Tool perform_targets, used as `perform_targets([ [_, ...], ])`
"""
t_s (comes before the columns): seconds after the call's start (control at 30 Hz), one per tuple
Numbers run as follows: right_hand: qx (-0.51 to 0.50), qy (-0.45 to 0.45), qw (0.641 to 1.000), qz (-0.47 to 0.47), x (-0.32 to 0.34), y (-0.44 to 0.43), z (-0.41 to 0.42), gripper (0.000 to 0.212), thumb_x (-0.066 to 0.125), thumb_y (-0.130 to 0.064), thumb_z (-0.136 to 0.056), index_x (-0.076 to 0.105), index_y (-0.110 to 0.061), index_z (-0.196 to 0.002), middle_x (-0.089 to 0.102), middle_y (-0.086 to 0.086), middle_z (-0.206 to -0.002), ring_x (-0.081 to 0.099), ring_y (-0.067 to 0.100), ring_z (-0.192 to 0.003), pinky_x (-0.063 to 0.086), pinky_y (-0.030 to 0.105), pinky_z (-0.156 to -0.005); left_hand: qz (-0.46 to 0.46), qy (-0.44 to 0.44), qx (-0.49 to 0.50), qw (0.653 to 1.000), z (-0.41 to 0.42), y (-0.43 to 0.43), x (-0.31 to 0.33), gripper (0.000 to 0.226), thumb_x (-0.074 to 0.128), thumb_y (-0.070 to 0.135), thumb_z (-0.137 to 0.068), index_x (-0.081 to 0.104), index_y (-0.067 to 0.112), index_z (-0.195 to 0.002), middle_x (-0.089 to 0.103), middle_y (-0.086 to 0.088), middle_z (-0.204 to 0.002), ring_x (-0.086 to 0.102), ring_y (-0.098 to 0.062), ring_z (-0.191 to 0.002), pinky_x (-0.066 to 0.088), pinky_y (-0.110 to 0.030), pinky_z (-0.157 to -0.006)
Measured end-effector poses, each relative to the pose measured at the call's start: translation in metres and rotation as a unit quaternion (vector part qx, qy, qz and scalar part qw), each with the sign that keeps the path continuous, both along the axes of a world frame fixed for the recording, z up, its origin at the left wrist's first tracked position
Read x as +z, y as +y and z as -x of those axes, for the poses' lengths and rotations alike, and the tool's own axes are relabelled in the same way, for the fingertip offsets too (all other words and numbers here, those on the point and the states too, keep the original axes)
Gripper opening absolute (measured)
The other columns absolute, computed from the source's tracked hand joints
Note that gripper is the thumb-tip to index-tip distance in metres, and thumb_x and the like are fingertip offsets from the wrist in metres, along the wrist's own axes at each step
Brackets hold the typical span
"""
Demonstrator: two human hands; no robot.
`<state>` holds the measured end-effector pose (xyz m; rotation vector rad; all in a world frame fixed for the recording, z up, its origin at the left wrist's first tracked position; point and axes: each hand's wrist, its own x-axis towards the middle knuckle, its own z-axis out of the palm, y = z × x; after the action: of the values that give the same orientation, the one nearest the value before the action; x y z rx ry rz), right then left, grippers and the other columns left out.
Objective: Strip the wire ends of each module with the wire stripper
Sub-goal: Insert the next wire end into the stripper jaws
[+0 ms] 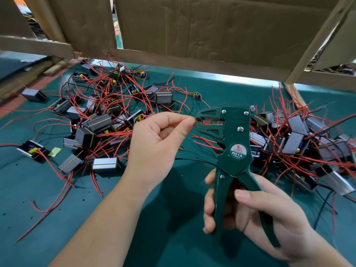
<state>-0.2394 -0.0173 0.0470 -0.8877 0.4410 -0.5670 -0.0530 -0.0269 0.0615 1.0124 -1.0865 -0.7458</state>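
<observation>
Dark green wire stripper [236, 143], hard plastic body with shiny round rivets and a round "W01A" label, held upright above the teal felt-like mat [48, 228]. Right hand [256, 207] wrapped around the 2 long handles, thumb laid across the front, fingers curled behind; handles slightly spread, grip firm. Left hand [159, 139] raised at mid-frame, thumb and forefinger pinched tight on a thin red wire [178, 123], its end pushed sideways into the stripper's toothed mouth. Which module this wire belongs to: hidden behind the left hand. Left of the hands, a heap of boxy modules [96, 120] with ribbed silver housings and tangled red and black leads; a second pile [300, 139] at right, partly cut off. Creased brown cardboard [212, 31] overhead.
</observation>
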Motion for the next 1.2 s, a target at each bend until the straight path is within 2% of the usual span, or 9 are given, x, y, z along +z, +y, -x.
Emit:
perform_targets([
  [0.37,-0.021,0.027,0.999,-0.013,0.0,0.002,-0.001,0.046,0.081,-0.032,-0.067,0.065,-0.003,-0.098,0.059,0.027,-0.075,0.059,0.038,-0.061,0.049,0.049,-0.063,-0.031,-0.008,-0.021,0.999,-0.006,-0.002,-0.003,0.009,0.064,0.028,-0.071,0.069,0.02,-0.074,0.059,0.016,-0.052,0.045,0.005,-0.04,0.034,-0.004,-0.047],
  [0.43,-0.079,0.049,0.995,-0.039,0.001,0.005,-0.008,0.041,0.081,-0.032,-0.064,0.063,-0.004,-0.088,0.054,0.021,-0.065,0.053,0.031,-0.048,0.049,0.041,-0.051,-0.062,-0.034,-0.043,0.997,-0.01,-0.004,-0.006,0.019,0.061,0.036,-0.075,0.071,0.022,-0.083,0.059,0.013,-0.06,0.041,0.0,-0.041,0.032,-0.009,-0.045],
  [0.53,-0.175,0.096,0.976,-0.09,0.002,0.004,-0.014,0.034,0.075,-0.025,-0.058,0.051,-0.01,-0.077,0.042,0.01,-0.056,0.037,0.02,-0.037,0.033,0.021,-0.036,-0.144,-0.1,-0.118,0.977,-0.014,-0.006,-0.011,0.041,0.055,0.049,-0.074,0.063,0.022,-0.105,0.07,0.01,-0.071,0.05,-0.005,-0.046,0.043,-0.022,-0.048],
  [0.63,-0.183,0.089,0.973,-0.106,0.001,0.002,-0.011,0.032,0.068,-0.037,-0.061,0.054,-0.012,-0.077,0.042,0.008,-0.057,0.037,0.019,-0.039,0.031,0.022,-0.034,-0.191,-0.22,-0.153,0.944,-0.016,-0.006,-0.016,0.035,0.062,0.046,-0.08,0.057,0.028,-0.11,0.075,0.003,-0.084,0.062,-0.03,-0.071,0.054,-0.04,-0.07],
  [0.77,-0.127,-0.029,0.986,-0.105,-0.004,-0.003,-0.009,0.054,0.082,-0.029,-0.055,0.067,-0.006,-0.1,0.058,0.019,-0.079,0.057,0.031,-0.064,0.052,0.044,-0.057,-0.14,-0.178,-0.116,0.967,-0.019,-0.009,-0.022,0.015,0.051,0.031,-0.095,0.052,0.031,-0.11,0.073,0.002,-0.071,0.036,-0.01,-0.041,0.031,-0.018,-0.043],
  [0.87,-0.139,-0.061,0.984,-0.09,-0.005,-0.011,-0.003,0.068,0.084,-0.025,-0.048,0.066,-0.004,-0.111,0.061,0.023,-0.092,0.061,0.037,-0.079,0.054,0.052,-0.074,-0.11,-0.132,-0.069,0.983,-0.019,-0.01,-0.018,0.01,0.046,0.026,-0.096,0.05,0.03,-0.103,0.073,-0.002,-0.073,0.027,-0.011,-0.038,0.026,-0.022,-0.043],
  [1.0,-0.14,-0.065,0.983,-0.095,-0.004,-0.014,0.003,0.07,0.084,-0.024,-0.047,0.065,-0.002,-0.111,0.06,0.024,-0.094,0.062,0.038,-0.079,0.054,0.054,-0.073,-0.077,-0.119,-0.074,0.987,-0.02,-0.006,-0.012,0.041,0.035,0.002,-0.098,0.051,0.038,-0.086,0.062,0.007,-0.065,0.027,-0.011,-0.042,0.027,-0.033,-0.046],
  [1.1,-0.132,-0.066,0.985,-0.094,-0.003,-0.014,0.003,0.063,0.083,-0.024,-0.047,0.069,-0.003,-0.104,0.061,0.024,-0.093,0.062,0.037,-0.078,0.054,0.054,-0.073,-0.089,-0.167,-0.1,0.977,-0.02,-0.004,-0.008,0.032,0.041,0.014,-0.082,0.067,0.031,-0.074,0.046,0.009,-0.068,0.039,-0.007,-0.057,0.035,-0.023,-0.06],
  [1.2,-0.118,-0.074,0.986,-0.091,-0.005,-0.014,0.005,0.057,0.082,-0.025,-0.051,0.069,-0.004,-0.101,0.063,0.023,-0.093,0.063,0.037,-0.079,0.054,0.054,-0.074,-0.098,-0.232,-0.117,0.961,-0.018,-0.001,-0.006,0.017,0.069,0.04,-0.081,0.07,0.033,-0.096,0.034,0.002,-0.083,0.04,0.003,-0.067,0.035,-0.006,-0.065],
])
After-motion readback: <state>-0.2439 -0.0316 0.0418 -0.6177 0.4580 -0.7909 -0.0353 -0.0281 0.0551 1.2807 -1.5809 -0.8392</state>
